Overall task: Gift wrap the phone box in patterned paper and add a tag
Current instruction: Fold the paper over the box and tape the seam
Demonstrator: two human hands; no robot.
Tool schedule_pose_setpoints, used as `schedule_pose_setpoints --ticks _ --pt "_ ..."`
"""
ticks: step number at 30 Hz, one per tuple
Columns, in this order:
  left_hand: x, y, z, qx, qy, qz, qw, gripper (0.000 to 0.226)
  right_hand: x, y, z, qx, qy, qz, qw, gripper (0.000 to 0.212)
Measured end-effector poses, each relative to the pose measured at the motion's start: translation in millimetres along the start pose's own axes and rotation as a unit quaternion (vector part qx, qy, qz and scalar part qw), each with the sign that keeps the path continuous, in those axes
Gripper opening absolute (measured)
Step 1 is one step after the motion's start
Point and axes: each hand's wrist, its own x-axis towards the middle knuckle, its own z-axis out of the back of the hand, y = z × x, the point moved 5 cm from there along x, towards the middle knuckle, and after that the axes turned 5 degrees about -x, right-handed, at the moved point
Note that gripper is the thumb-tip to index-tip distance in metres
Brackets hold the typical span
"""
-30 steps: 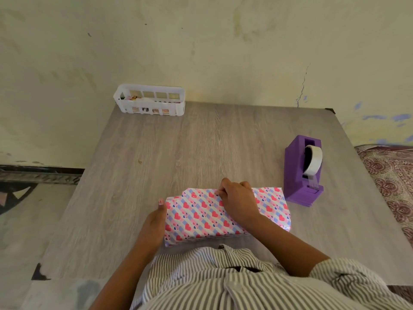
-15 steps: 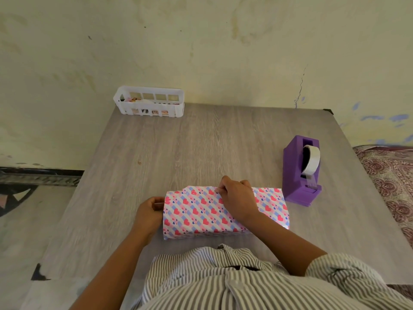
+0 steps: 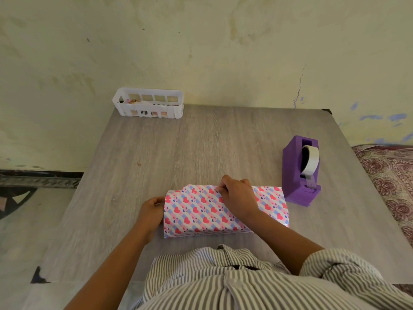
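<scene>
Broadly, the grey desk (image 3: pixel 201 142) carries everything: the phone box in heart-patterned paper (image 3: pixel 201 211) lies at its near edge, the purple tape dispenser (image 3: pixel 299 175) just beside its right end, a white basket (image 3: pixel 148 106) far left. The right hand (image 3: pixel 239 198) pinches the paper's far seam; the left hand (image 3: pixel 149 211) cups the left end, its fingers hidden. Best keep the seam pinned taut while folding that end flat.

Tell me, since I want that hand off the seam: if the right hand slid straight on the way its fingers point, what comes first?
Probably nothing: beyond the right hand, bare table runs toward the wall.
</scene>
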Motion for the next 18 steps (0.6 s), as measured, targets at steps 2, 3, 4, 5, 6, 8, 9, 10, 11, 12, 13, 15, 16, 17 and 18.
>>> schedule_pose_setpoints --ticks 2,3,4,5,6,8,9,10,11,12,13,15,16,17,18 --pt "-1 6 4 -0.054 -0.026 0.01 0.998 0.032 0 0 -1 -0.003 -0.001 -0.002 1.0 0.015" --pt "-1 9 5 -0.078 -0.036 0.021 0.996 0.036 0 0 -1 -0.004 -0.002 0.0 1.0 0.015" --pt "-2 12 7 -0.093 -0.046 0.024 0.994 0.039 1 1 -1 -0.005 -0.002 0.001 1.0 0.015" --pt "-3 12 8 -0.086 -0.065 0.014 0.994 0.041 2 1 -2 -0.004 -0.001 0.002 1.0 0.014" --pt "-4 9 12 -0.05 -0.096 -0.013 0.994 0.042 2 1 -2 -0.003 0.0 0.002 1.0 0.014" --pt "-11 -9 18 0.071 -0.174 -0.112 0.976 0.04 3 0 -1 -0.006 0.0 0.004 1.0 0.013" --pt "-17 -25 16 0.113 -0.191 -0.187 0.957 0.039 3 0 -1 -0.008 0.001 0.004 1.0 0.013" --pt "-24 -41 9 0.138 -0.181 -0.264 0.937 0.039 3 0 -1 -0.008 0.0 0.004 1.0 0.014" --pt "-29 -54 -2 0.162 -0.151 -0.324 0.92 0.041 3 0 -1 -0.005 -0.001 0.002 1.0 0.013" --pt "-33 -64 -16 0.188 -0.106 -0.362 0.907 0.045 4 0 0 -0.002 -0.001 -0.001 1.0 0.013" --pt "-36 -71 -33 0.222 -0.052 -0.383 0.895 0.048 4 0 0 -0.004 0.0 -0.002 1.0 0.013" --pt "-42 -77 -67 0.307 0.031 -0.393 0.866 0.051 7 1 1 -0.022 0.007 0.0 1.0 0.014" --pt "-41 -75 -82 0.351 0.051 -0.387 0.851 0.053 9 0 3 -0.031 0.014 0.0 0.999 0.013" --pt "-40 -71 -94 0.395 0.061 -0.375 0.836 0.057 11 -1 4 -0.035 0.021 0.001 0.999 0.013" --pt "-38 -66 -101 0.434 0.063 -0.361 0.823 0.062 13 -1 5 -0.036 0.026 0.002 0.999 0.015"
